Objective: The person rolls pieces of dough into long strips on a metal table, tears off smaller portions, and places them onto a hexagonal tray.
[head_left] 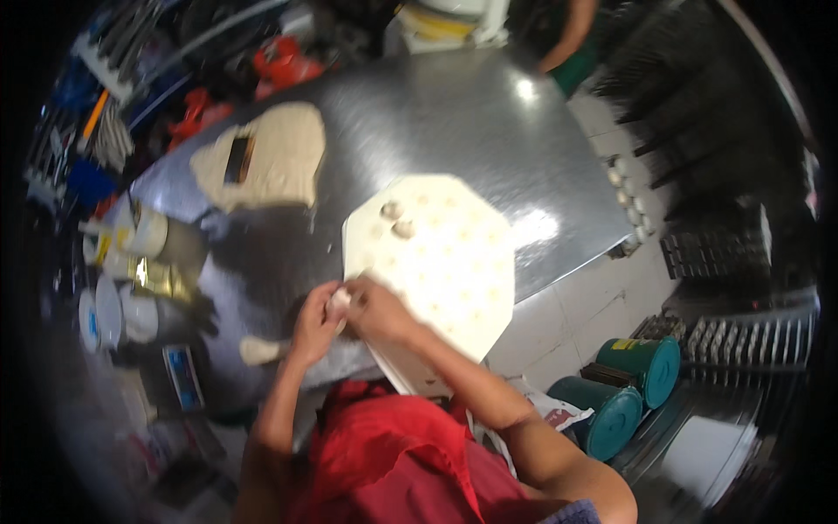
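Note:
Both my hands meet at the near left edge of a white octagonal board [476,327]. My left hand [314,330] is closed around a small pale lump of dough [339,303]. The fingers of my right hand [377,312] pinch at the same lump from the other side. Two round dough pieces, one [392,210] just beyond the other [403,229], sit on the board's far left part. Faint round marks are spread in rows over the board. A narrow strip of dough [260,351] lies on the table left of my left wrist.
A large flat dough slab [292,153] with a dark scraper [238,160] on it lies on the steel table [436,113]. White tubs [109,313] line the left side. Green lidded buckets [611,424] stand at the right. A person's arm [572,39] shows beyond the far edge.

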Demonstrator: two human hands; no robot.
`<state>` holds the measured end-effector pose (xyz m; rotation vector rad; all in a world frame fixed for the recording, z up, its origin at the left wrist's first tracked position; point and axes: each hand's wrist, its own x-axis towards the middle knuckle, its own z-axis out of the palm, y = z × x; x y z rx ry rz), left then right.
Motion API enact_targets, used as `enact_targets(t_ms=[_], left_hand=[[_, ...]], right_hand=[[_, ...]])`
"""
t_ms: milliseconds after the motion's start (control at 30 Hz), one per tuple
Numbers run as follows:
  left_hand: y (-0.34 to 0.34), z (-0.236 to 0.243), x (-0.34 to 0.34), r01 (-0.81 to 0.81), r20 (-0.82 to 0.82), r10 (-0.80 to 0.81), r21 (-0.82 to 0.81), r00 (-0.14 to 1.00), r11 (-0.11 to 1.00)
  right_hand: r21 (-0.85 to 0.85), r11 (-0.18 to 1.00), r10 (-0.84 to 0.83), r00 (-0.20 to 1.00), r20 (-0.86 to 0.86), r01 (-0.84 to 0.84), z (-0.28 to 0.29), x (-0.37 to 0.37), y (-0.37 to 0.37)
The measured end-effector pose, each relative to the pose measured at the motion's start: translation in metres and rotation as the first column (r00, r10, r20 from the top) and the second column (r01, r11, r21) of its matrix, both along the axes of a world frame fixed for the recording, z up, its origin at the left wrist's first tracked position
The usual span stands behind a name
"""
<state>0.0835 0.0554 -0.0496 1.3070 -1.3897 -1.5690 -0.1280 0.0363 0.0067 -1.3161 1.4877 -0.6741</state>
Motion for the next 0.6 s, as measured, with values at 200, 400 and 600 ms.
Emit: enact_targets(t_ms=[200, 400, 600], left_hand=[[-0.013, 0.039, 0.035, 0.467, 0.283, -0.449, 0.004, 0.847, 0.884], [-0.002, 0.115, -0.004, 0.545, 0.571, -0.365, -0.179, 0.735, 0.819], [-0.019, 0.142, -0.057, 0.6, 0.597, -0.312, -0.372, 0.739, 0.709]], right_hand=[[-0.172, 0.98, 0.142, 0.954, 0.264, -0.098, 0.065, 0.02, 0.019], [-0.314, 0.949, -0.117, 0.966, -0.231, 0.039, 0.052, 0.028, 0.043], [-0.368, 0.913, -0.246, 0.958, -0.146, 0.179, 0.113, -0.01, 0.027]])
